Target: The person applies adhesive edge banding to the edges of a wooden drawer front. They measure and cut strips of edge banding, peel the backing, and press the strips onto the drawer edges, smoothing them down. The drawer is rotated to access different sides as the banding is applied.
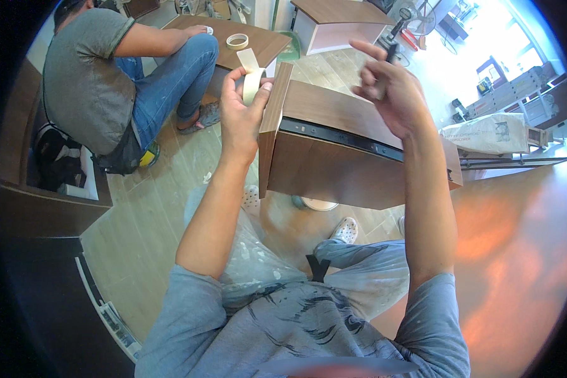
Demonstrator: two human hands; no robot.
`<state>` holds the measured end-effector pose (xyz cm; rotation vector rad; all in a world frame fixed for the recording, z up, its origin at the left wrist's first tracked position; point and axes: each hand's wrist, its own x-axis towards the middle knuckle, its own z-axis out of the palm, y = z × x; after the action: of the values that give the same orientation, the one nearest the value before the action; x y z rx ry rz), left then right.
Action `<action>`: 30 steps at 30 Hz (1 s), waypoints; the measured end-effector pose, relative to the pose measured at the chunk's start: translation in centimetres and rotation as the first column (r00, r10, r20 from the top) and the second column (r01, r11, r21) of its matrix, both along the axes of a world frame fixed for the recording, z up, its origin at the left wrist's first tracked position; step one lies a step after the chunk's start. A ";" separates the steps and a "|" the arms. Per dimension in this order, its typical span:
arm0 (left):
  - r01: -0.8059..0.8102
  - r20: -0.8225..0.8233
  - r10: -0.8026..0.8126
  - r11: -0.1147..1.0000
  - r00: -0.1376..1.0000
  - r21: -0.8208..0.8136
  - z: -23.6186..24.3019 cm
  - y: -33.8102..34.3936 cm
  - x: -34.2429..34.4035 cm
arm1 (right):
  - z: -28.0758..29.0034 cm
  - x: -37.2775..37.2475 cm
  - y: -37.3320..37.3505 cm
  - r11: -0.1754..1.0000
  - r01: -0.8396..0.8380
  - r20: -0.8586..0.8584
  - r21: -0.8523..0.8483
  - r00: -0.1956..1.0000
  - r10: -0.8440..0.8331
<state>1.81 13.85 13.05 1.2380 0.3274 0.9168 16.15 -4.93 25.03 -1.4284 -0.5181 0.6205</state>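
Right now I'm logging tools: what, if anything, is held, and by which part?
The left grip holds tape by its roll, loose end up; the right grip holds a dark slim thing by its lower part, kind unclear.

White glare upper right, bowed edges, dark corners

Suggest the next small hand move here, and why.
Likely bring the right hand, which seems to hold a dark slim object, over to the loose tape end: it sticks up free, the left hand grips the tape roll by the drawer front, and the right hand is apart from both.
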 end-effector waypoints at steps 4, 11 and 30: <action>-0.048 0.075 0.039 0.992 0.996 0.114 1.7 0.9 -1.2 | 0.3 0.2 -5.6 0.989 0.143 0.046 -0.045 0.989 -0.141; 0.078 0.386 -0.148 0.978 0.911 0.192 9.8 -2.6 -8.1 | 3.4 -4.2 -10.6 0.965 0.222 0.240 -0.142 0.953 -0.184; -0.028 0.451 -0.022 0.994 0.892 0.105 12.8 -3.1 -5.9 | 1.0 -1.7 -12.1 0.896 0.079 0.523 -0.436 0.833 0.181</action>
<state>-4.10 10.77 25.89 1.0821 -0.0946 1.2058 14.47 -17.00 26.00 -2.0576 -0.9190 0.3641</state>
